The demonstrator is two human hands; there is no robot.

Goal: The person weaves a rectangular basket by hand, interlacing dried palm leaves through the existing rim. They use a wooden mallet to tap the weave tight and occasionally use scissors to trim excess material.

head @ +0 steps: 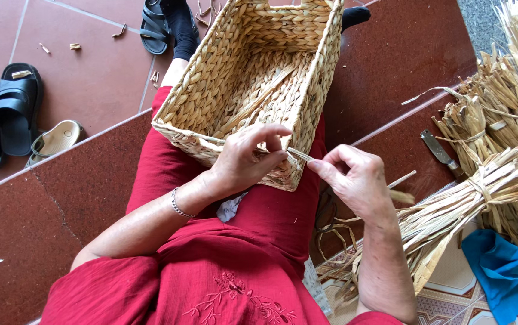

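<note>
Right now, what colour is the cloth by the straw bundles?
Blue; the cloth shows best in the head view.

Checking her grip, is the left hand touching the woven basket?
Touching. The head view shows the left hand resting on the basket at its near rim, fingers pressed against the weave.

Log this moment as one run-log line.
left hand: fingers on woven basket rim | right hand: pinching straw strand at basket corner | basket on lap | straw bundles at right

basket's (253,78) far rim and straw bundles (499,150) cut off by edges.
</note>
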